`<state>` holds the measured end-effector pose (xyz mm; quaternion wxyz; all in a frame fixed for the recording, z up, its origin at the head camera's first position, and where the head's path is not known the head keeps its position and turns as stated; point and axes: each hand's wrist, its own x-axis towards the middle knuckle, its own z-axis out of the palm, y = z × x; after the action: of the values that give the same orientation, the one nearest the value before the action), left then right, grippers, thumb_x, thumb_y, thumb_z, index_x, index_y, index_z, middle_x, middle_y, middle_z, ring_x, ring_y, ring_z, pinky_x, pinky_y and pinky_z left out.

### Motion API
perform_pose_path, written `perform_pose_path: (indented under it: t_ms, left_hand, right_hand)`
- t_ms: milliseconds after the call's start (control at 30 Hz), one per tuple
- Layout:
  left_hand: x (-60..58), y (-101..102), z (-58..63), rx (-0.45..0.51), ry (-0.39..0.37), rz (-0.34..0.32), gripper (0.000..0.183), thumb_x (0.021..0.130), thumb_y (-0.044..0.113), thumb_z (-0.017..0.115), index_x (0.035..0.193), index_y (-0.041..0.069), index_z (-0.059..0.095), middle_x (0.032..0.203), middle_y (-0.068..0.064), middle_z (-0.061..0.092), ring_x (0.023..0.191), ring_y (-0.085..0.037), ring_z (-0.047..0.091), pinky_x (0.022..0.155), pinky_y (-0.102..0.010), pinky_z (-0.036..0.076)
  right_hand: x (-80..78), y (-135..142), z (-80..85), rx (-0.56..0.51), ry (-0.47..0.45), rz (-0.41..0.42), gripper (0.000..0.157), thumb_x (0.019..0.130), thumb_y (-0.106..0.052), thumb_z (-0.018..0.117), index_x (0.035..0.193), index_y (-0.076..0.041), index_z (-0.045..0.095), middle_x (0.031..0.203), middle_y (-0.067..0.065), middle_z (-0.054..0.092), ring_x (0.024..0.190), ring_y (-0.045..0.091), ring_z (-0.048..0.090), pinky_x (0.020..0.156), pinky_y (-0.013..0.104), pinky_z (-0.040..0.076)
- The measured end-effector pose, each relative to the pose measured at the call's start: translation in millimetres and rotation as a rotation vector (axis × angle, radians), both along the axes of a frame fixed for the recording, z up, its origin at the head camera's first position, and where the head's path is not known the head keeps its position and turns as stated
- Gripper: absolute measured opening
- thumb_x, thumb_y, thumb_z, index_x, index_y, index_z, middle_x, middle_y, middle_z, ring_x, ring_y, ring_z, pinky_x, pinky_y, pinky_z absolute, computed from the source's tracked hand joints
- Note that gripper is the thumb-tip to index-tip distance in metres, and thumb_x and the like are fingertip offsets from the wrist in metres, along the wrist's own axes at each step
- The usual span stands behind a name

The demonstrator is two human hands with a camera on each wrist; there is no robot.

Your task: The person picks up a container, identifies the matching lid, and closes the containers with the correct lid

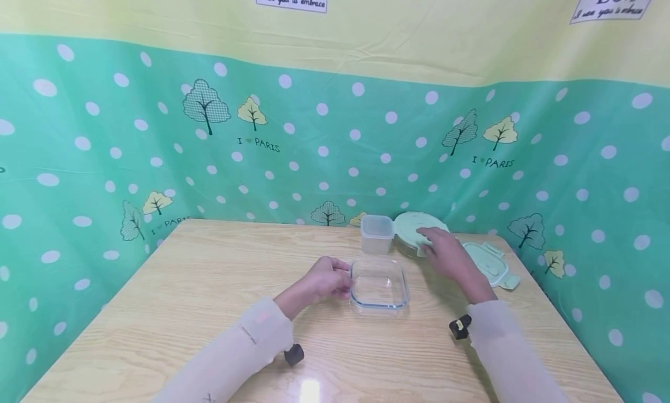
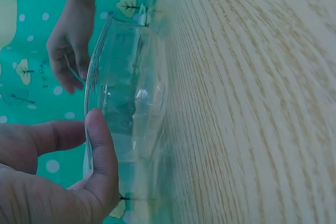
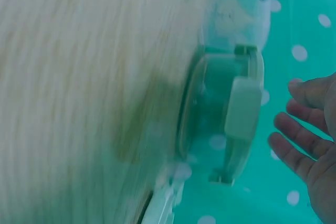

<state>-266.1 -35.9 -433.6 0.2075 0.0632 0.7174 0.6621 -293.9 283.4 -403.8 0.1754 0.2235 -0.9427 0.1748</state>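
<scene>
A square clear glass food container (image 1: 379,305) stands on the table, its top uncovered. My left hand (image 1: 327,281) pinches its left rim; the left wrist view shows the thumb (image 2: 100,135) and a finger on either side of the glass wall. Over at the back right, my right hand (image 1: 451,259) is held above a round container with a pale green lid (image 1: 416,221). In the right wrist view the fingers (image 3: 294,127) of that hand are spread and apart from the lid, and a green side clip (image 3: 244,108) faces the camera.
A small translucent plastic box (image 1: 377,240) stands left of the round container. A loose pale green lid (image 1: 488,264) with clips lies near the table's right edge. Polka-dot curtain (image 1: 324,159) hangs behind and beside the wooden table (image 1: 220,298).
</scene>
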Motion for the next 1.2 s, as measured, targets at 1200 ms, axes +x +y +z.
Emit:
perform_pose_path:
  t_ms: [1200]
  left_hand:
    - [0.3,1,2.6,-0.014,-0.012,-0.006,0.044,0.090,-0.008,0.066,0.131,-0.014,0.050,0.110,-0.030,0.065,0.066,-0.018,0.065,0.070,-0.033,0.065]
  right_hand:
    - [29.1,168,-21.5,-0.141,-0.466,-0.438,0.055,0.106,-0.024,0.044,0.132,0.025,0.044,0.122,0.045,0.053,0.108,0.057,0.056,0.082,0.059,0.055]
